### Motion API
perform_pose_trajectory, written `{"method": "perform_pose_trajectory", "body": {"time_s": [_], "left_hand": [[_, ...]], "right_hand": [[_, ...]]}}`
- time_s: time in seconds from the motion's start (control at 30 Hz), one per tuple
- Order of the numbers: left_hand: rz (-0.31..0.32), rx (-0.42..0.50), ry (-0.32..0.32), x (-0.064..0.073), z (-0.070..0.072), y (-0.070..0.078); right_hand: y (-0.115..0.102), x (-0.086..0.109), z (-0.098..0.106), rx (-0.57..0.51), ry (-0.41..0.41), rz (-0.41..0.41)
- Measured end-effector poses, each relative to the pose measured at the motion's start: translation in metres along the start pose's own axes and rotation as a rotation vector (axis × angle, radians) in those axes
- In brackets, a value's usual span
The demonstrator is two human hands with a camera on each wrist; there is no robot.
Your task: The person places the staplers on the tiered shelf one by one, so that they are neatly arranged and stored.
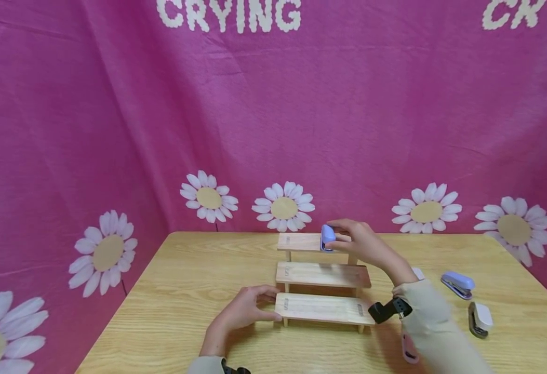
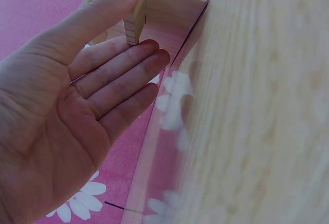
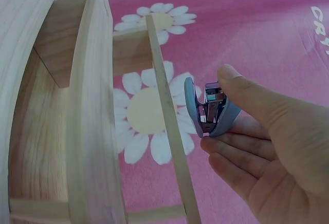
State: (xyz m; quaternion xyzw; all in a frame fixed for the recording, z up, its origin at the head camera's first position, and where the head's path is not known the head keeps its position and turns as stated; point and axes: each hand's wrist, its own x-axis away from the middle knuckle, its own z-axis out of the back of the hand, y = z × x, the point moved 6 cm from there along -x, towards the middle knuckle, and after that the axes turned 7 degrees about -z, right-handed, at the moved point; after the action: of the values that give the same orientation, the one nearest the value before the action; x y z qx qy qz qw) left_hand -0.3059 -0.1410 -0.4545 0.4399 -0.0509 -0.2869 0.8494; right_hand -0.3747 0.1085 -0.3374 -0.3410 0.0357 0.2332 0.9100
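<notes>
A lavender-blue mini stapler [image 1: 328, 237] is pinched between the thumb and fingers of my right hand [image 1: 365, 244]. It overlaps the top step [image 1: 301, 241] of a three-tier wooden stand [image 1: 322, 273] in the head view. In the right wrist view the stapler [image 3: 226, 118] shows its metal inner part, just beside the narrow top board [image 3: 172, 121]. My left hand [image 1: 245, 307] holds the left end of the lowest step [image 1: 322, 307], thumb at the front and fingers behind. Its fingers [image 2: 123, 75] look nearly straight in the left wrist view.
On the table's right side lie another lavender-blue stapler [image 1: 458, 284] and a white one with a dark base [image 1: 480, 319]. A pink stapler [image 1: 409, 349] and a white item [image 1: 418, 272] are partly hidden by the right arm. A pink flowered cloth [image 1: 348, 130] hangs behind the table [image 1: 198, 270].
</notes>
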Motion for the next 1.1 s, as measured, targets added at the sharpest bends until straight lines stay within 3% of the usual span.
{"method": "perform_pose_trajectory", "body": {"time_s": [0.33,0.77,1.1], "left_hand": [[0.016,-0.020,-0.015,-0.001,0.000,0.000],[0.023,0.000,0.001,-0.001,0.000,0.002],[0.068,0.007,-0.009,0.000,0.000,-0.001]], "right_hand": [[-0.014,-0.014,-0.015,0.003,-0.004,0.039],[-0.026,-0.028,-0.029,-0.085,-0.031,0.082],[-0.027,-0.032,-0.035,-0.082,-0.042,0.076]]}}
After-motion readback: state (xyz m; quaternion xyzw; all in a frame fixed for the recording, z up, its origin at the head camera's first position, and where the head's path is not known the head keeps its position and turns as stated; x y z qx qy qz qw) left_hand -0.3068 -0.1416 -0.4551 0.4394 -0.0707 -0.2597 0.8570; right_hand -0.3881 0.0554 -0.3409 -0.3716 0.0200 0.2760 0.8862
